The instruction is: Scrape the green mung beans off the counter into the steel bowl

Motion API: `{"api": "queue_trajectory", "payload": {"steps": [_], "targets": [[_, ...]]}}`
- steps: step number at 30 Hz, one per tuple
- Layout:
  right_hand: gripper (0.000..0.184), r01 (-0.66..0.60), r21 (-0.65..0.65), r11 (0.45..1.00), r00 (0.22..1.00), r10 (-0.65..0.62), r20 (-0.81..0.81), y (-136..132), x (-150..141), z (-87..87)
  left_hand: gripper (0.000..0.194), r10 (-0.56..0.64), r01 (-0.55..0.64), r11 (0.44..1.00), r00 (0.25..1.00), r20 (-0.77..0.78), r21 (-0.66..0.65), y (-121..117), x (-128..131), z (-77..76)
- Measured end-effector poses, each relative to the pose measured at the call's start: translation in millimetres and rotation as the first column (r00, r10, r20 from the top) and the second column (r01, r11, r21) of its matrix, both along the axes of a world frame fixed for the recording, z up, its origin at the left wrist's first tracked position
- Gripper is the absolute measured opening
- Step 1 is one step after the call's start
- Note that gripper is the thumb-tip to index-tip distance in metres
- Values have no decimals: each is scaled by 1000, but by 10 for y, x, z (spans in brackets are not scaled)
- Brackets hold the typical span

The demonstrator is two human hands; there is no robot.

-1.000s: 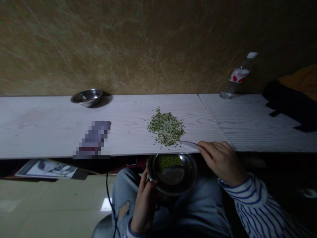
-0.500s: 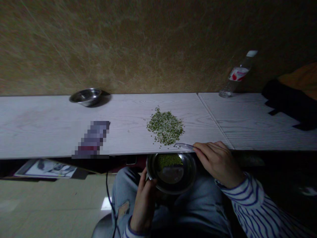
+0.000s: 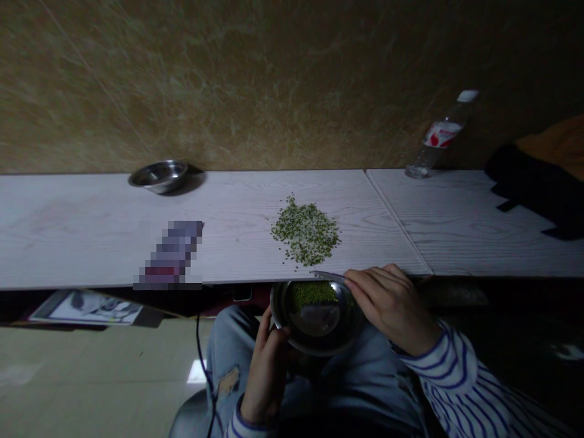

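Right fingers (image 3: 362,284) pinch a utensil (image 3: 329,276), left fingers (image 3: 274,345) a metal bowl (image 3: 316,321), the bottle label (image 3: 441,134) being unreadable

left hand (image 3: 268,365) grips metal bowl (image 3: 319,323) | right hand (image 3: 387,301) holds slim utensil (image 3: 328,276) | green grains (image 3: 292,229) scattered on white tabletop (image 3: 237,213)

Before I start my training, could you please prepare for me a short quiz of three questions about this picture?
1. Which hand holds the metal bowl below the edge of the table?
2. True or false: small green beans lie both in that bowl and on the table.
3. The right hand holds: A) a cup; B) a thin flat tool; C) a cloth.

Key: 1. The left hand. 2. True. 3. B.
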State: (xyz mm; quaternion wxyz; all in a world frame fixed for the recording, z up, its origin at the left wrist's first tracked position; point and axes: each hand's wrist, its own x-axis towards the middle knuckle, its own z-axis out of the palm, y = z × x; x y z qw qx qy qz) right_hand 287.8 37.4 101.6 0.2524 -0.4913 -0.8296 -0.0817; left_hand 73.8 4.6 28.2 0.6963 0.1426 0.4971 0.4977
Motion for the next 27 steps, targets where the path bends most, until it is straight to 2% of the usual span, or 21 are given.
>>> {"api": "queue_trajectory", "payload": {"steps": [14, 21, 27], "targets": [[12, -16, 5, 1000, 1000, 16, -6, 108, -160, -18, 67, 21, -21, 1000, 1000, 16, 5, 10, -57, 16], [11, 31, 47, 998, 999, -32, 2, 185, -217, -1, 69, 61, -61, 998, 998, 17, -7, 17, -93, 16], [11, 48, 52, 997, 998, -50, 31, 216, -305, 7, 63, 42, -43, 999, 999, 28, 24, 46, -122, 1]]}}
